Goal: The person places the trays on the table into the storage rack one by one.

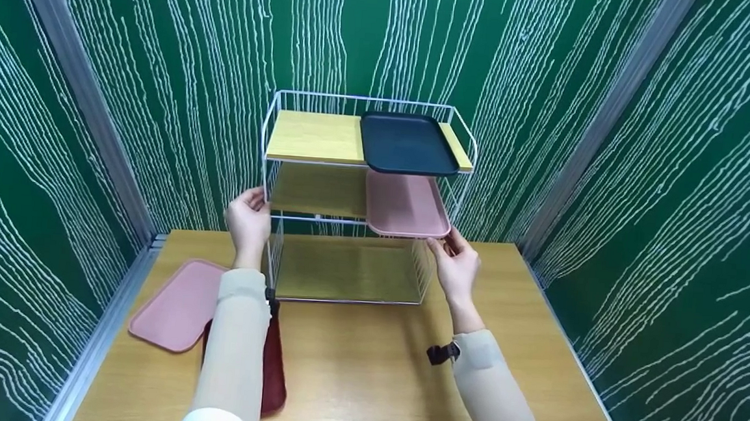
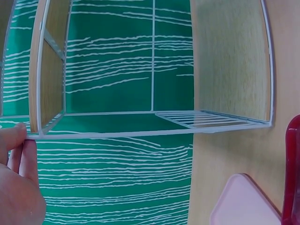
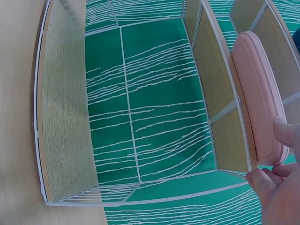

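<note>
A white wire rack [image 1: 356, 97] with wooden shelves stands on the table. My left hand [image 1: 249, 222] grips its left front post at about the middle shelf's height, and in the left wrist view the fingertips [image 2: 19, 131] meet the shelf corner. On the middle shelf lies a pink tray [image 1: 408, 206], over to the right. My right hand [image 1: 458, 261] holds the tray's front right corner; in the right wrist view the thumb is on the tray's edge and other fingers [image 3: 263, 180] rest at the shelf corner. A dark tray [image 1: 410, 144] lies on the top shelf, its front edge overhanging.
Another pink tray [image 1: 180, 306] lies on the wooden table [image 1: 352, 372] left of the rack. A dark red tray [image 1: 274, 367] lies partly hidden under my left forearm. The rack's bottom shelf [image 1: 345, 270] sits low near the table. Green walls with white lines surround the table.
</note>
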Available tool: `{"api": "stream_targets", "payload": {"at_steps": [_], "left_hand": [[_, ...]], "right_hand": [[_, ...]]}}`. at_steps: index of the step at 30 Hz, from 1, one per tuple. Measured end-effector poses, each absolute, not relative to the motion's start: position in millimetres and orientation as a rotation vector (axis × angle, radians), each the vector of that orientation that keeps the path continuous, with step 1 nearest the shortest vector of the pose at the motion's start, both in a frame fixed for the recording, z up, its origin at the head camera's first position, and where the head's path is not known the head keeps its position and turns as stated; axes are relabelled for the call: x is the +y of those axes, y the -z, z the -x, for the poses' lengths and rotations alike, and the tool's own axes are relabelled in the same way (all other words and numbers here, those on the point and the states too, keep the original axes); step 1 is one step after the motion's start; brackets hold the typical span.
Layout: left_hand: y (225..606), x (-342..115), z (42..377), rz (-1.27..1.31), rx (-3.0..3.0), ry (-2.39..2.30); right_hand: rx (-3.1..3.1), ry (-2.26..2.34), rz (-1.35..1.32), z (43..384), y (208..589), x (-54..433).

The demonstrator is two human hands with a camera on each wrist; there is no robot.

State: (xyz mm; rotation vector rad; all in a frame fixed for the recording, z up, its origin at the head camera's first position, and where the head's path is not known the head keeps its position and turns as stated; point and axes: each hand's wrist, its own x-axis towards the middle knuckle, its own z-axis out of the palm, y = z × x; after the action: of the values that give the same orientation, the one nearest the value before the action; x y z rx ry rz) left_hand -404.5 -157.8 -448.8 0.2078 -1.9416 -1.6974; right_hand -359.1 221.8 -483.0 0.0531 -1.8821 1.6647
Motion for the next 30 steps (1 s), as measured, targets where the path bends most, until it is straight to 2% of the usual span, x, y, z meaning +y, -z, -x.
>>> {"api": "stream_targets", "payload": {"at_steps": [7,30], "left_hand": [[448.2,-156.8,404.2,-0.202,-1.922,1.698],[448.8,-158.2,403.4,-0.208,-1.953,1.681]], "right_hand": [[-1.906,-1.664,-0.025,371.3,490.5,226.7],[-1.991,-1.531,0.032,374.3,486.6,224.0]]}}
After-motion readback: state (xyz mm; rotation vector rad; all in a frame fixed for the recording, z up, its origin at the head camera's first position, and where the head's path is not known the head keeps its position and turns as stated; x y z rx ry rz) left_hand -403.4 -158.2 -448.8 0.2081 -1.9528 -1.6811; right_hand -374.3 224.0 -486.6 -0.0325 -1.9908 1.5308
